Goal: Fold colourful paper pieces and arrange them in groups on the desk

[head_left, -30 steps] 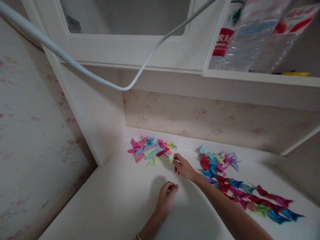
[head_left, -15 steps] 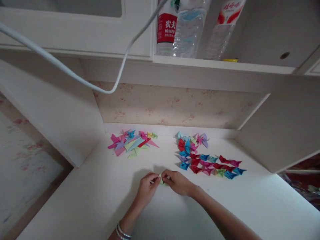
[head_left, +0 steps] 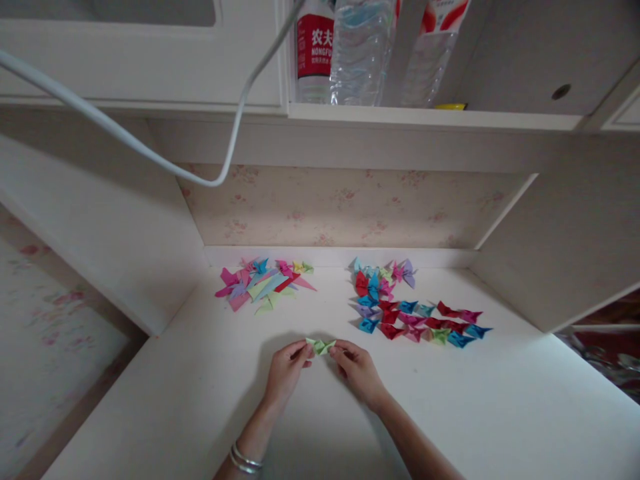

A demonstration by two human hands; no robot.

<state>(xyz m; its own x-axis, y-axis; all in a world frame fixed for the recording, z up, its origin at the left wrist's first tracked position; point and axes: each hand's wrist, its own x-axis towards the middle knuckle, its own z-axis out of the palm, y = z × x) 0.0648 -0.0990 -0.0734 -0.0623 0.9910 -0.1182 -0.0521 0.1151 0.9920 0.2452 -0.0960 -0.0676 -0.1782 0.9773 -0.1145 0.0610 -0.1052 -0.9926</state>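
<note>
A light green origami crane is stretched between my two hands, just above the white desk. My left hand pinches its left end between thumb and forefinger. At the other end, my right hand grips the tip the same way. The paper's folded middle shows between my fingertips. Beyond my right hand lie several folded paper cranes in rows, red, blue, pink and green. Farther off to the left is a pile of coloured folded paper pieces, some long and flat, some crane-shaped.
The white desk runs back to a floral wall panel, with side panels left and right. Overhead, a shelf holds plastic bottles. A white cable hangs across the upper left.
My hands have drawn slightly apart, and the green paper between them shows more fully, stretched sideways. The whole view has shifted a little.
</note>
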